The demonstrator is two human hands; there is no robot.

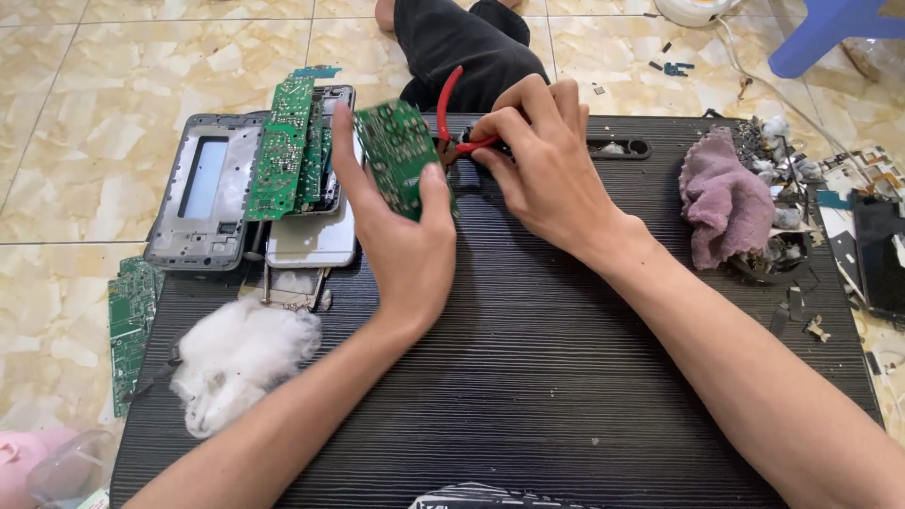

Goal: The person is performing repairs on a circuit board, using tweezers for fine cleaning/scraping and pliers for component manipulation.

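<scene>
A green circuit board is held upright just above the centre of the frame by the left hand, pinched between the thumb along its left edge and the fingers curled around its lower right corner. Touching the board's right edge, a pair of red-handled cutting pliers is gripped by the right hand, whose fingers are curled tightly together around the handles; the pliers' nose is seen at the board's edge, though what it bites on cannot be told. Both hands are raised over a black ribbed mat that fills the middle and lower part of the frame. At the upper left, a stack of grey metal phone frames and further green boards is laid partly on the mat and partly on the tiled floor. A wad of white cotton is seen at the lower left, with another green board just beside it at the mat's edge. At the right, a mauve cloth is draped over a heap of small dismantled parts.
</scene>
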